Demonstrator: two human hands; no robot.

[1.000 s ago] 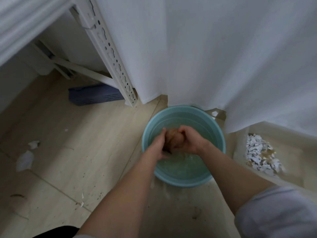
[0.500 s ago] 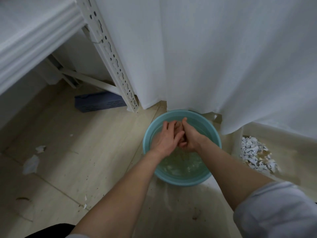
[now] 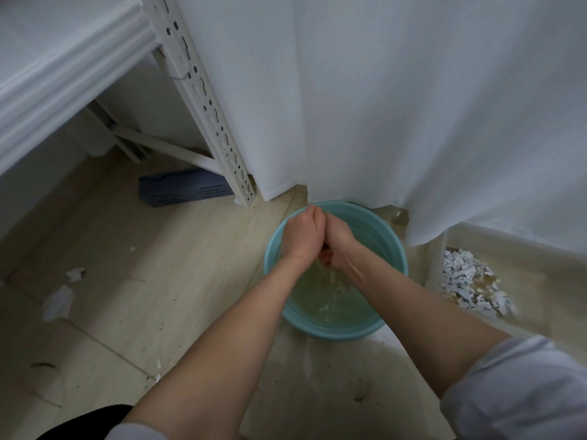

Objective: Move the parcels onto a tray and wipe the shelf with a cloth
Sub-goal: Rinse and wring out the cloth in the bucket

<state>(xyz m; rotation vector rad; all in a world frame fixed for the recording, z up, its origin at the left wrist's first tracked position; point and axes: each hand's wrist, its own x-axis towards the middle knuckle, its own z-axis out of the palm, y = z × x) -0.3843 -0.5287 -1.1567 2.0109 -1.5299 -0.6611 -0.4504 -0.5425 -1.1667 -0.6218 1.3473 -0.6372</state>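
A white curtain (image 3: 413, 106) fills the upper right of the frame, hanging down to a pale wood-pattern floor (image 3: 143, 281). At upper left juts the edge of the white shelf (image 3: 63, 58), its perforated upright (image 3: 203, 100) slanting to the floor, with a blue slotted crate (image 3: 184, 190) lying beneath. At centre, a teal basin (image 3: 392, 246) holds murky water (image 3: 333, 309). Shredded paper (image 3: 467, 281) is heaped at right, and torn scraps (image 3: 58, 301) litter the floor at left. Above the basin, the left hand (image 3: 303, 236) and right hand (image 3: 338, 246) press together, each grip clenched round the cloth (image 3: 324, 254). Only a dark sliver of it shows between the palms, and water trickles from it.
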